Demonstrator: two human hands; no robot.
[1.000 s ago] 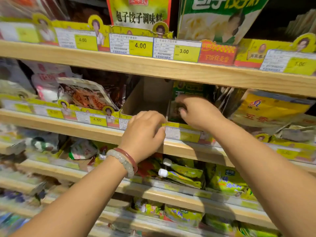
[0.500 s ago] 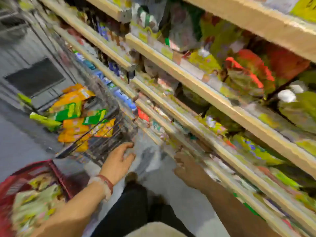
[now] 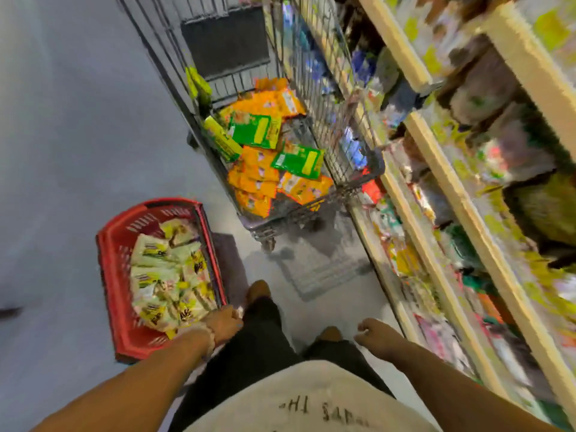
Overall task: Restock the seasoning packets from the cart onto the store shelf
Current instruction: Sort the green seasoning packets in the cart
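Observation:
A wire cart (image 3: 352, 185) stands ahead by the shelf, holding several orange packets (image 3: 255, 173) and green packets (image 3: 299, 160). The wooden store shelf (image 3: 436, 275) runs down the right side, blurred and packed with goods. My left hand (image 3: 223, 325) hangs low at the near right corner of a red basket (image 3: 115, 275), fingers loosely curled, with nothing visibly held. My right hand (image 3: 374, 336) hangs beside my right leg near the shelf base, also loosely curled and holding nothing.
The red basket sits on the floor at my left and is filled with several pale yellow-green packets (image 3: 168, 275). My feet and dark trousers (image 3: 265, 338) are between the basket and the shelf. Grey floor (image 3: 62, 151) stretches to the left of the cart.
Both hands have left the middle shelf and dropped to my sides. My view has swung from the shelf down to the floor, cart and basket.

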